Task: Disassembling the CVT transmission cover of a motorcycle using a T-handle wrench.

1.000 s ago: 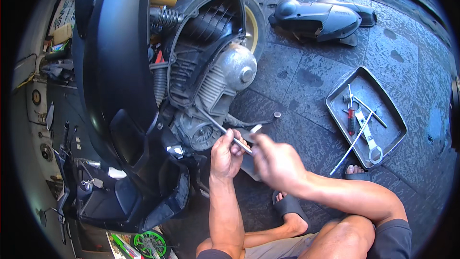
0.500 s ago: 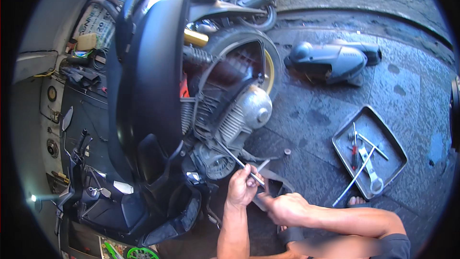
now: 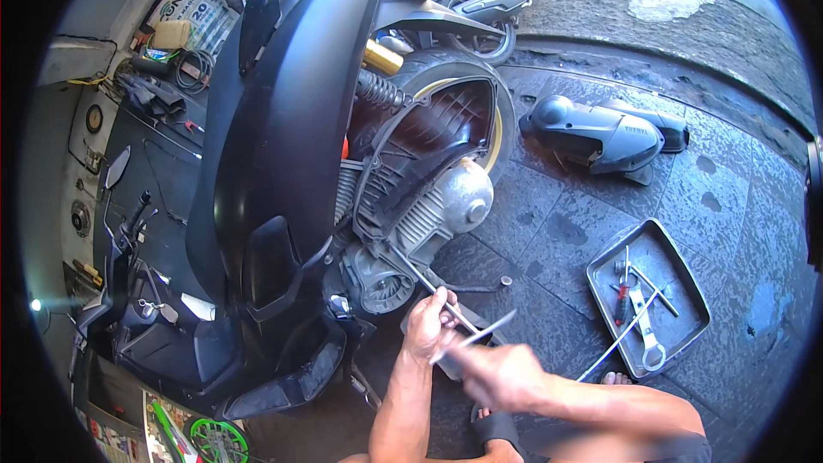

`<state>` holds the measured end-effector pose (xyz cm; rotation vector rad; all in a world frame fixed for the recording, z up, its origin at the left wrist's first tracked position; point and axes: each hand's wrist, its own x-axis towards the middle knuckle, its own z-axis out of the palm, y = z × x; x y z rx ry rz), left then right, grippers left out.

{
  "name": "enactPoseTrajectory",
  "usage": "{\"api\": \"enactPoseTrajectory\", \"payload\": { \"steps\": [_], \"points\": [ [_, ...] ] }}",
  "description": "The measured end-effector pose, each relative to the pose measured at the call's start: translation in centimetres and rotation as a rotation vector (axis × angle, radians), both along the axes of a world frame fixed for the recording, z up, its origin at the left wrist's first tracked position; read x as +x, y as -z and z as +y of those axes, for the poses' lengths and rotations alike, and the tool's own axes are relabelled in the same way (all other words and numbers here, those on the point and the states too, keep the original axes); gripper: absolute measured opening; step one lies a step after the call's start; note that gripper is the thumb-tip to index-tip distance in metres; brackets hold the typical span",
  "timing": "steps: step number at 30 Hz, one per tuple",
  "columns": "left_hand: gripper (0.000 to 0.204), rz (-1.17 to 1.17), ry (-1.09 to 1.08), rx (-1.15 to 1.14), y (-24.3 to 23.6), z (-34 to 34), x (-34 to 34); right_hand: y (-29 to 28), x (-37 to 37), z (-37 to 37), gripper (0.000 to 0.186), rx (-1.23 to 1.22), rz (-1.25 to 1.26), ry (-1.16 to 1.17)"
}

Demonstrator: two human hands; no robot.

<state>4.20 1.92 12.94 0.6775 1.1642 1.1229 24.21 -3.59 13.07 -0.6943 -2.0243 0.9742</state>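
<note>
A T-handle wrench reaches from the lower engine of a dark scooter down to my hands. My left hand is closed round its shaft, near the crossbar. My right hand is at the crossbar's near end, its fingers smeared by motion; whether they grip it I cannot tell. The wrench's far tip meets the engine beside a round ribbed cover. Above it lies the opened transmission case, with the rounded metal housing next to it.
On the right, a grey tray holds a ring wrench, a red-handled screwdriver and metal bars. A grey plastic cover lies on the dark tiles beyond. At left, another scooter stands close; a lever juts from the engine.
The crossbar has turned and now points up to the right. My right hand has shifted slightly with it, while my left hand stays on the shaft. The whole view has tilted a little.
</note>
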Motion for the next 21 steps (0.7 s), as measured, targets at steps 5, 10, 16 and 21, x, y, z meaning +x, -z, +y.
{"api": "enactPoseTrajectory", "payload": {
  "steps": [5,10,16,21],
  "points": [
    [0.033,-0.002,-0.019,0.071,0.8,-0.3,-0.8,3.4,-2.0,-0.3,0.067,-0.536,-0.035,0.331],
    [0.033,-0.013,-0.030,0.009,1.1,0.3,-0.3,2.7,-1.1,-1.6,0.059,-0.223,-0.105,-0.106],
    [0.034,0.036,-0.057,-0.040,-0.2,0.0,0.6,1.1,-0.9,-1.2,0.060,-0.103,0.078,0.005],
    [0.034,-0.090,0.003,0.035,0.1,0.3,-0.5,1.0,-1.7,-1.1,0.063,-0.515,0.027,0.308]
  ]
}}
